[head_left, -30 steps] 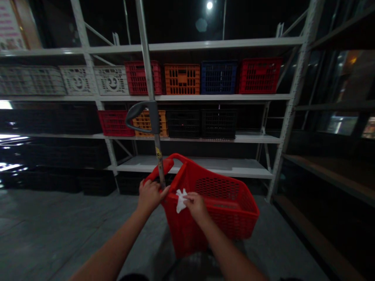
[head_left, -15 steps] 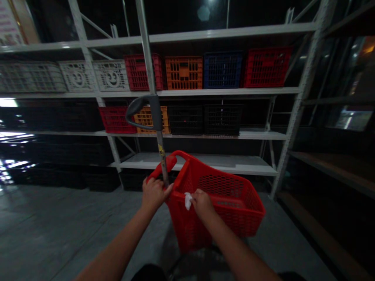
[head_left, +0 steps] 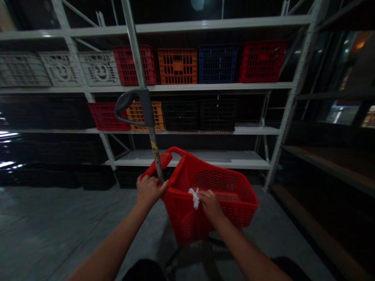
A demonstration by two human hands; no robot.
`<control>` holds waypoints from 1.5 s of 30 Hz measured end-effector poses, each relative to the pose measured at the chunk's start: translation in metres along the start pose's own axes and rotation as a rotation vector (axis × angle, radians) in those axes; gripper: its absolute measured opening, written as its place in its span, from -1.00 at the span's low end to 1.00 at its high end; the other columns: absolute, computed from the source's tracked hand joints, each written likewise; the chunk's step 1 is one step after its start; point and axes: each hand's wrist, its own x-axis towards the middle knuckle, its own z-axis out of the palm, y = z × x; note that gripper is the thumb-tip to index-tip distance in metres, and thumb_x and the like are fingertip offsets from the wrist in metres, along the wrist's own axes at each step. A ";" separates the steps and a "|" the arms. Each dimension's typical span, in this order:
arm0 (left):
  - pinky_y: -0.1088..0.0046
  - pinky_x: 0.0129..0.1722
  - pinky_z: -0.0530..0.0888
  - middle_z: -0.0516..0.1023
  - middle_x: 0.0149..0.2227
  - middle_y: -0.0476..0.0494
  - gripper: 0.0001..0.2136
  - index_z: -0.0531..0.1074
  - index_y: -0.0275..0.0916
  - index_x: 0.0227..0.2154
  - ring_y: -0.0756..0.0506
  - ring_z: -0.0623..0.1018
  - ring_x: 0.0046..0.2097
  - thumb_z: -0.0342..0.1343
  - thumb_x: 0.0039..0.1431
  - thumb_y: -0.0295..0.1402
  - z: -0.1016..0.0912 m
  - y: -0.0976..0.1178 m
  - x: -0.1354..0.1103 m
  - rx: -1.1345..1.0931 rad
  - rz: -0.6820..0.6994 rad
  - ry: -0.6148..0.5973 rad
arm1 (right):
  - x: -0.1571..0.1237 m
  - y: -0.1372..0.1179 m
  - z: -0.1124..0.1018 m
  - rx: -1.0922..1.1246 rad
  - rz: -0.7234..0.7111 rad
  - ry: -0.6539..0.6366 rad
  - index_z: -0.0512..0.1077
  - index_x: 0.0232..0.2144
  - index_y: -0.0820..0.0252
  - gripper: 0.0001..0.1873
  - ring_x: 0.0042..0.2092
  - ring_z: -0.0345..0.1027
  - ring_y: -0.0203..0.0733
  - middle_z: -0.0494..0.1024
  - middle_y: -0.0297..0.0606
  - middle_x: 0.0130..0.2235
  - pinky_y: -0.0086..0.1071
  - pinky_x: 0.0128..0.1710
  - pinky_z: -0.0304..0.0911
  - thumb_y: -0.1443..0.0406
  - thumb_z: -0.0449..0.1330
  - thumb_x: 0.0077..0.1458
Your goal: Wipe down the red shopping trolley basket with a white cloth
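A red plastic shopping cart (head_left: 187, 218) with perforated basket walls stands in front of me. My left hand (head_left: 149, 190) is closed round the near end of its red handle (head_left: 156, 164), beside the foot of a metal pole (head_left: 135, 50). The pole rises from the cart's handle end and carries a grey loop grip (head_left: 147, 107). Pinched in the fingers of my right hand (head_left: 209, 203) is a crumpled white cloth or tissue (head_left: 194, 198), at the top rim of the basket's near side.
White metal shelving (head_left: 187, 88) spans the back, holding white crates (head_left: 101, 68), an orange crate (head_left: 177, 66), a blue crate (head_left: 217, 63), red crates (head_left: 263, 61) and black crates (head_left: 218, 115). Another dark rack (head_left: 331, 160) stands on the right. Grey floor (head_left: 58, 226) lies around the cart.
My right hand and the white cloth have shifted right along the cart's rim. My left hand keeps its hold on the handle. The view has turned slightly, so the surroundings sit further left.
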 end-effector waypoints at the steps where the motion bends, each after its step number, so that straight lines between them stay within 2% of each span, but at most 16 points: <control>1: 0.16 0.00 0.08 0.50 -0.52 -0.14 -0.54 0.47 -0.23 -0.57 -0.16 0.39 -0.27 -0.17 0.05 0.01 0.000 0.001 0.000 0.001 -0.004 0.005 | -0.003 0.002 -0.001 0.006 0.000 0.014 0.48 -0.25 0.16 -0.68 -0.25 0.26 -0.21 0.53 -0.25 -0.22 -0.38 -0.23 0.16 0.51 0.01 0.05; 3: 0.15 0.00 0.07 0.50 -0.51 -0.14 -0.54 0.47 -0.23 -0.57 -0.17 0.39 -0.26 -0.17 0.04 0.01 0.000 0.003 0.000 0.001 -0.013 0.011 | 0.003 -0.005 0.005 0.019 -0.014 0.029 0.48 -0.26 0.17 -0.69 -0.27 0.27 -0.21 0.53 -0.25 -0.23 -0.38 -0.24 0.17 0.49 0.00 0.07; 8: 0.16 0.00 0.07 0.51 -0.50 -0.14 -0.56 0.47 -0.24 -0.57 -0.16 0.39 -0.27 -0.16 0.04 -0.02 0.000 0.004 -0.001 0.014 -0.012 0.013 | 0.047 -0.044 0.041 0.077 -0.095 0.038 0.47 -0.24 0.17 -0.71 -0.28 0.28 -0.24 0.53 -0.26 -0.19 -0.39 -0.23 0.16 0.44 -0.01 0.10; 10: 0.17 0.00 0.08 0.51 -0.50 -0.15 -0.57 0.48 -0.24 -0.56 -0.16 0.40 -0.26 -0.16 0.04 -0.05 0.001 0.000 0.000 0.013 0.001 0.010 | 0.049 -0.047 0.045 0.067 -0.084 0.021 0.47 -0.24 0.17 -0.72 -0.26 0.28 -0.24 0.53 -0.27 -0.18 -0.39 -0.22 0.14 0.44 0.01 0.08; 12: 0.17 -0.02 0.09 0.51 -0.50 -0.17 -0.57 0.48 -0.24 -0.56 -0.17 0.40 -0.26 -0.16 0.04 -0.04 0.003 -0.004 0.001 0.013 0.006 0.009 | 0.036 -0.036 0.035 0.013 -0.020 -0.005 0.47 -0.24 0.13 -0.72 -0.25 0.28 -0.23 0.53 -0.31 -0.18 -0.37 -0.22 0.11 0.45 0.03 0.07; 17: 0.16 -0.03 0.10 0.50 -0.52 -0.17 -0.56 0.47 -0.24 -0.59 -0.18 0.41 -0.27 -0.14 0.03 -0.02 0.008 -0.010 0.003 0.013 0.003 0.011 | -0.024 0.013 -0.019 -0.155 0.206 -0.055 0.46 -0.23 0.02 -0.65 -0.20 0.26 -0.23 0.53 -0.33 -0.19 -0.33 -0.20 -0.01 0.49 0.03 0.04; 20: 0.16 -0.03 0.09 0.51 -0.51 -0.17 -0.56 0.47 -0.23 -0.58 -0.19 0.41 -0.25 -0.15 0.03 -0.01 0.009 -0.008 0.005 0.014 -0.005 0.006 | -0.032 0.017 -0.030 -0.182 0.288 -0.036 0.47 -0.23 0.01 -0.64 -0.19 0.25 -0.23 0.53 -0.32 -0.18 -0.32 -0.19 -0.06 0.51 0.06 0.01; 24: 0.17 -0.02 0.09 0.52 -0.49 -0.17 -0.56 0.47 -0.22 -0.58 -0.18 0.40 -0.24 -0.15 0.03 0.00 0.009 -0.004 0.007 0.029 -0.031 -0.001 | 0.006 -0.014 0.002 -0.107 0.271 -0.027 0.48 -0.29 -0.03 -0.70 -0.20 0.24 -0.26 0.55 -0.36 -0.23 -0.30 -0.16 -0.12 0.46 0.07 0.05; 26: 0.18 -0.02 0.10 0.52 -0.48 -0.17 -0.57 0.47 -0.22 -0.57 -0.18 0.40 -0.24 -0.14 0.02 -0.01 0.010 -0.003 0.009 0.036 -0.033 -0.006 | 0.026 -0.029 0.022 -0.071 0.223 -0.028 0.47 -0.27 -0.02 -0.73 -0.19 0.23 -0.27 0.54 -0.36 -0.21 -0.31 -0.17 -0.12 0.42 0.07 0.08; 28: 0.17 -0.03 0.11 0.52 -0.48 -0.18 -0.57 0.47 -0.23 -0.57 -0.18 0.40 -0.24 -0.14 0.02 -0.01 0.011 -0.005 0.011 0.046 -0.023 -0.019 | 0.036 -0.035 0.032 -0.053 0.180 -0.026 0.45 -0.23 -0.03 -0.74 -0.19 0.23 -0.26 0.52 -0.38 -0.18 -0.31 -0.18 -0.12 0.39 0.06 0.10; 31: 0.17 -0.03 0.12 0.51 -0.49 -0.19 -0.56 0.47 -0.23 -0.57 -0.20 0.40 -0.24 -0.15 0.02 -0.01 0.015 -0.011 0.012 0.053 -0.011 -0.032 | 0.020 -0.021 0.023 -0.068 0.174 -0.029 0.44 -0.22 -0.05 -0.71 -0.19 0.23 -0.25 0.52 -0.41 -0.17 -0.29 -0.18 -0.13 0.40 0.02 0.11; 34: 0.16 -0.03 0.12 0.51 -0.49 -0.21 -0.57 0.48 -0.24 -0.57 -0.21 0.39 -0.22 -0.15 0.01 -0.02 0.019 -0.015 0.013 0.034 -0.013 -0.032 | -0.020 0.017 -0.010 -0.147 0.209 -0.028 0.44 -0.21 -0.03 -0.66 -0.19 0.23 -0.24 0.52 -0.38 -0.17 -0.28 -0.18 -0.14 0.47 0.02 0.07; 37: 0.15 -0.03 0.11 0.50 -0.49 -0.21 -0.57 0.48 -0.23 -0.58 -0.22 0.39 -0.22 -0.15 0.01 -0.02 0.021 -0.017 0.013 0.022 -0.013 -0.040 | -0.063 0.059 -0.047 -0.245 0.234 0.031 0.43 -0.20 0.00 -0.62 -0.17 0.23 -0.22 0.52 -0.33 -0.15 -0.27 -0.17 -0.15 0.51 0.05 0.02; 40: 0.15 -0.02 0.11 0.50 -0.49 -0.20 -0.57 0.48 -0.23 -0.56 -0.21 0.38 -0.22 -0.14 0.01 -0.01 0.021 -0.015 0.013 0.033 -0.011 -0.028 | -0.087 0.084 -0.070 -0.296 0.246 0.108 0.45 -0.23 0.02 -0.64 -0.18 0.25 -0.22 0.53 -0.31 -0.17 -0.26 -0.15 -0.16 0.51 0.07 0.00; 42: 0.16 -0.02 0.10 0.50 -0.49 -0.19 -0.57 0.48 -0.23 -0.55 -0.21 0.39 -0.23 -0.15 0.02 -0.01 0.021 -0.013 0.013 0.046 -0.009 -0.013 | -0.085 0.084 -0.069 -0.305 0.260 0.133 0.46 -0.24 0.03 -0.65 -0.19 0.26 -0.23 0.54 -0.31 -0.19 -0.26 -0.15 -0.17 0.52 0.07 -0.01; 45: 0.16 -0.04 0.11 0.50 -0.50 -0.19 -0.56 0.47 -0.23 -0.56 -0.20 0.40 -0.25 -0.15 0.02 -0.01 0.021 -0.011 0.015 0.068 -0.015 -0.009 | -0.059 0.061 -0.043 -0.249 0.249 0.102 0.46 -0.25 0.01 -0.66 -0.18 0.26 -0.24 0.54 -0.33 -0.19 -0.27 -0.15 -0.17 0.51 0.07 0.02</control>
